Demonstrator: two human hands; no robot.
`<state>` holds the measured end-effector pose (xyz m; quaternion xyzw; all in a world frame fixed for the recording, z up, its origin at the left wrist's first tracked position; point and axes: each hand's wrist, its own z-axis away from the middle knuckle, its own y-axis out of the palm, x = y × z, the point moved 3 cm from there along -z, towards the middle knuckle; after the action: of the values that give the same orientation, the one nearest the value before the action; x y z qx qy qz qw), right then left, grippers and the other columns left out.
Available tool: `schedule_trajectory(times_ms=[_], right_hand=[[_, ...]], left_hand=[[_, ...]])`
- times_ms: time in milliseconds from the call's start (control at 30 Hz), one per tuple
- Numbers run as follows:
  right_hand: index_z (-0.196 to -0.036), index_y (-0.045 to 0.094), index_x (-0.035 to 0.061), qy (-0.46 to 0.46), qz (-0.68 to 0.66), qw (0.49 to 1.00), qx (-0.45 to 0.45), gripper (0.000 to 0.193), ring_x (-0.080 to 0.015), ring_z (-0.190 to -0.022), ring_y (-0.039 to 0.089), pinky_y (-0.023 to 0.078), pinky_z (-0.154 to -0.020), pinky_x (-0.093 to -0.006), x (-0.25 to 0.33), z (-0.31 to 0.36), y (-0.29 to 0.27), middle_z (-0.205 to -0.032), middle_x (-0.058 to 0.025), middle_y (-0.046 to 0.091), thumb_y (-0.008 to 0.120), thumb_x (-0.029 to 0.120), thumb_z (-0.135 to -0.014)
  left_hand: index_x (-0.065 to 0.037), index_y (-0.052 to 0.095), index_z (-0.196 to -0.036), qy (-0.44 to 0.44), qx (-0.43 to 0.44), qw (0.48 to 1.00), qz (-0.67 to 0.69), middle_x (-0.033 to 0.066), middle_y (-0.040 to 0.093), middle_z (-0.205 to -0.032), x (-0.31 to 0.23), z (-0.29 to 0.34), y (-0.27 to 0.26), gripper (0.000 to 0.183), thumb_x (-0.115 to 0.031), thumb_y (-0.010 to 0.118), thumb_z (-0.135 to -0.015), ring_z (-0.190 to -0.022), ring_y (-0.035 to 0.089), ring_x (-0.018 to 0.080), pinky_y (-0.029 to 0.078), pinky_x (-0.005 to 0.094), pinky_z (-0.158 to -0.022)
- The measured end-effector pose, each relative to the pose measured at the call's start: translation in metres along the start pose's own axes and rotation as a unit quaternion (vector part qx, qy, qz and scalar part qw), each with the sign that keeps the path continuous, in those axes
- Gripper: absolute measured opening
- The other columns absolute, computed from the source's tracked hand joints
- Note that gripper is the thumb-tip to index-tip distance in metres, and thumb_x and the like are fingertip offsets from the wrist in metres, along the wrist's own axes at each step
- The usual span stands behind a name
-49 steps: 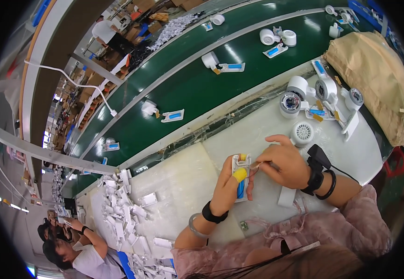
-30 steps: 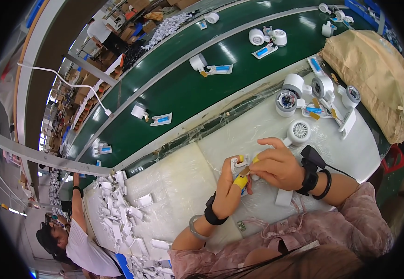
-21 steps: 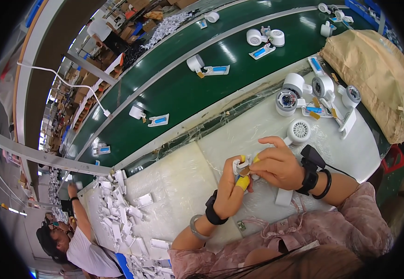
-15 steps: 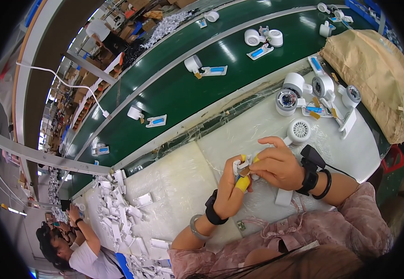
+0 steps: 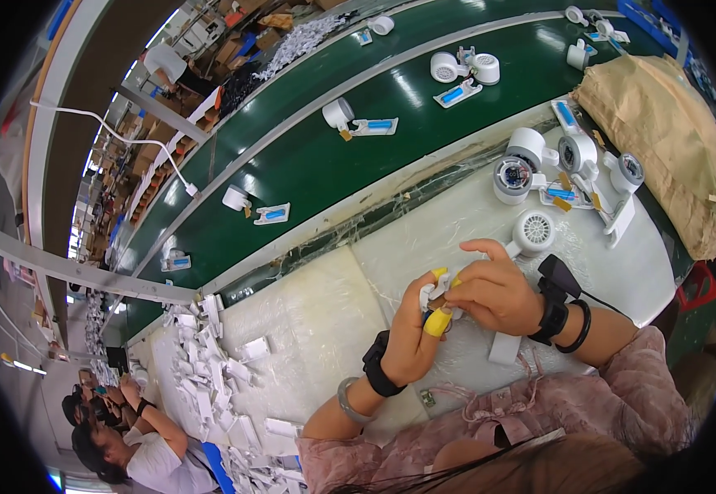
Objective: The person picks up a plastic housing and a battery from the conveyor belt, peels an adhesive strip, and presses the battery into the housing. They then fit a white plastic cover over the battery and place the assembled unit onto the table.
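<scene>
Close together over the padded worktable point(image 5: 308, 296), both of my hands work at one small white plastic part point(image 5: 433, 291). My left hand point(image 5: 410, 344) wraps round it, with yellow covers on some fingertips. From the right, my right hand point(image 5: 494, 290) pinches at the same part, its forefinger raised. A small brown piece shows between the fingers; the rest of what they grip is hidden. Just beyond my right hand lies a white handheld fan point(image 5: 533, 233) with its grille up. A white plastic piece point(image 5: 503, 349) rests below that hand.
Several opened fans point(image 5: 513, 177) with blue cells lie at the far right beside brown paper point(image 5: 654, 140). A green conveyor belt point(image 5: 292, 165) carries more fan assemblies. White casings point(image 5: 209, 362) are heaped on the left, near a co-worker point(image 5: 156, 445). A black cable runs by my right wrist.
The fan assemblies on the belt have shifted slightly left. My hands stay at the same part with small finger movements. The co-worker at the left has leaned a little.
</scene>
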<state>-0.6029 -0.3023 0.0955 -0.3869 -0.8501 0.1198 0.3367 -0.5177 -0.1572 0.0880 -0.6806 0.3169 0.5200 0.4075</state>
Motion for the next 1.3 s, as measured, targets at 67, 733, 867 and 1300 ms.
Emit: schedule_trajectory(times_ms=[67,733,867,1300], right_hand=[[-0.088,0.065,0.0072,-0.005,-0.004,1.000,0.007,0.021,-0.0190,-0.073,0.059,0.042,-0.096,-0.0512,-0.001,-0.001,-0.001,-0.078,-0.0031,0.059,0.075,0.002,-0.070],[-0.089,0.065,0.0066,-0.034,0.034,0.999,0.012,0.023,-0.0200,-0.071,0.056,0.045,-0.093,-0.0482,0.011,-0.003,-0.001,-0.077,-0.0036,0.056,0.075,0.004,-0.068],[-0.089,0.065,0.0063,-0.036,0.035,0.999,0.000,0.023,-0.0207,-0.072,0.056,0.047,-0.091,-0.0458,0.009,0.003,0.004,-0.077,-0.0040,0.056,0.075,0.004,-0.068],[-0.098,0.062,0.0064,0.005,0.053,0.999,0.006,0.030,-0.0263,-0.089,0.057,0.046,-0.090,-0.0460,-0.001,0.000,0.005,-0.095,-0.0084,0.059,0.073,0.007,-0.070]], left_hand=[[0.004,0.032,-0.135,0.004,-0.001,1.000,0.007,0.0094,0.053,-0.100,0.000,0.000,-0.001,0.039,-0.009,0.039,-0.099,-0.069,0.052,0.0110,0.045,0.0239,-0.062],[0.003,0.037,-0.132,-0.025,0.017,0.998,-0.048,0.0184,0.050,-0.114,0.007,0.004,-0.001,0.041,-0.006,0.046,-0.093,-0.095,0.055,0.0281,0.044,0.0335,-0.085],[0.002,0.039,-0.131,-0.036,0.021,0.999,-0.027,0.0151,0.054,-0.105,0.004,0.004,-0.003,0.039,-0.008,0.045,-0.095,-0.081,0.056,0.0211,0.047,0.0299,-0.073],[-0.005,0.049,-0.121,-0.110,-0.165,0.976,0.091,0.0096,0.065,-0.095,0.021,-0.058,-0.067,0.034,-0.029,0.037,-0.100,-0.071,0.062,0.0130,0.054,0.0249,-0.054]])
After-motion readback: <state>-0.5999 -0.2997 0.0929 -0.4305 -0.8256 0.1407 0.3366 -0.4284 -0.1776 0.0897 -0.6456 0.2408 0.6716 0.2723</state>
